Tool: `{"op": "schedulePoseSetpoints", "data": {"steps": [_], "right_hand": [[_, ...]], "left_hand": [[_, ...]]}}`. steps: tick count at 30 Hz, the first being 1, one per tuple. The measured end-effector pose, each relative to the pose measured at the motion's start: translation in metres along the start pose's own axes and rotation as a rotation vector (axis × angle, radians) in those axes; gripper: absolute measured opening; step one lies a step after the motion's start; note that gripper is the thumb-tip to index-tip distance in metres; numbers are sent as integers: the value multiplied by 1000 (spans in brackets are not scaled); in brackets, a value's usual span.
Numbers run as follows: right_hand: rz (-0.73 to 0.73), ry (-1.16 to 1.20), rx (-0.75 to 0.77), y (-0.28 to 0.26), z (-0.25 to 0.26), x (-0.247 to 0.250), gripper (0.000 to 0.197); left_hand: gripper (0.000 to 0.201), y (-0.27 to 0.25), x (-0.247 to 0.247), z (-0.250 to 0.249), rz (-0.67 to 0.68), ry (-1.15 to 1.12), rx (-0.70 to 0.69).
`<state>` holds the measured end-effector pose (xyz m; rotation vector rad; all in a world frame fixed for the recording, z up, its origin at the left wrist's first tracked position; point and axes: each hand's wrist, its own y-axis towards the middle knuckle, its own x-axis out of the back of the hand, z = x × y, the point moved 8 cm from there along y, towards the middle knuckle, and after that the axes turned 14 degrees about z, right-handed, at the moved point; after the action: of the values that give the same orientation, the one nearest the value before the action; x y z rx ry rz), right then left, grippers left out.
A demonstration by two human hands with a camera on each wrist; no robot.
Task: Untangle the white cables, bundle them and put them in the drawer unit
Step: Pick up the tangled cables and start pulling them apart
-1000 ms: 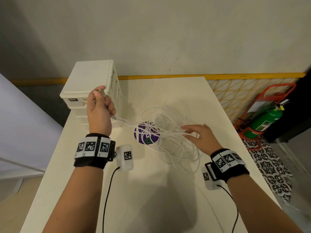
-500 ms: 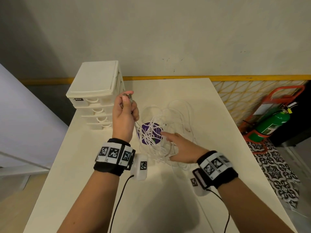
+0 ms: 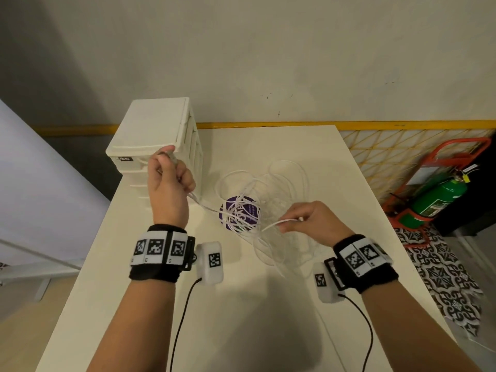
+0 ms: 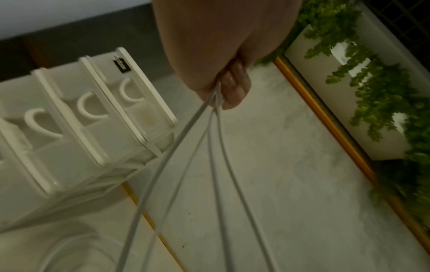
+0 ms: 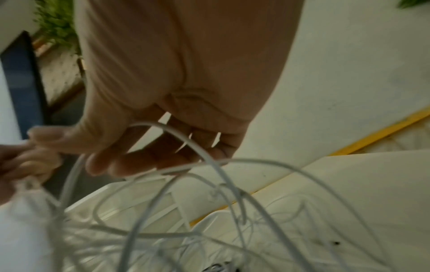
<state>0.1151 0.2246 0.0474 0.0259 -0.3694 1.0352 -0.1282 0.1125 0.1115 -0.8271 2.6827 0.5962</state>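
Cables: white cables [image 3: 264, 208] in a loose tangle on the middle of the table [image 3: 268, 304], nearer the far edge, draped over a purple disc [image 3: 239, 214]; several strands raised off the surface toward both hands.
Left hand: left hand [image 3: 167, 183] fisted round a gathered group of strands, lifted in front of the drawer unit [image 3: 158, 135] at the far left corner of the table; strands fanning from the fist down to the tangle.
Right hand: right hand [image 3: 312, 220] pinching a single strand near its end between thumb and forefinger, just right of the disc, other fingers loosely curled.
Handling: judged light, thin and limp, smooth enough to slide through a slack grip; prone to snagging where loops cross, so steady pulls along one strand rather than jerks; best taken near the plug ends or gathered as a group, as now.
Progress: judged mid-untangling; nothing bundled, drawers shut.
Head view only: whole layout, disc, both wrists, fire extinguisher [image 3: 437, 196] on the floor beyond the right edge.
Left wrist view only: four separate strands leaving the curled fingers [image 4: 235, 86], arched drawer handles close by.
Right wrist view only: loops crossing under the palm, pinch at the frame's left blurred.
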Motion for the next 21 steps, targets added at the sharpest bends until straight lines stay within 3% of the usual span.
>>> {"op": "schedulePoseSetpoints", "data": {"steps": [3,6,9,14,16,18,21], "right_hand": [[32,-3,-6,5,9,-27,12],[125,-444,-43,14,11,-56,23],[188,-927,-189,22,-1,-74,28],[130,-1083,-481,22,-30,-52,27],[126,-1080,-447,24,-26,-44,25],[132,-939,-314,24,-13,-43,23],[-81,-619,22,23,27,-31,14]], "left_hand": [[25,-3,-23,7,58,5,27],[25,-7,-44,12,113,-46,43],[24,-9,-59,9,153,-88,55],[24,-7,-58,-4,160,-135,24],[24,-5,-53,-6,137,-157,30],[24,-3,-52,-4,133,-170,42],[24,-4,-58,3,152,-167,63]]}}
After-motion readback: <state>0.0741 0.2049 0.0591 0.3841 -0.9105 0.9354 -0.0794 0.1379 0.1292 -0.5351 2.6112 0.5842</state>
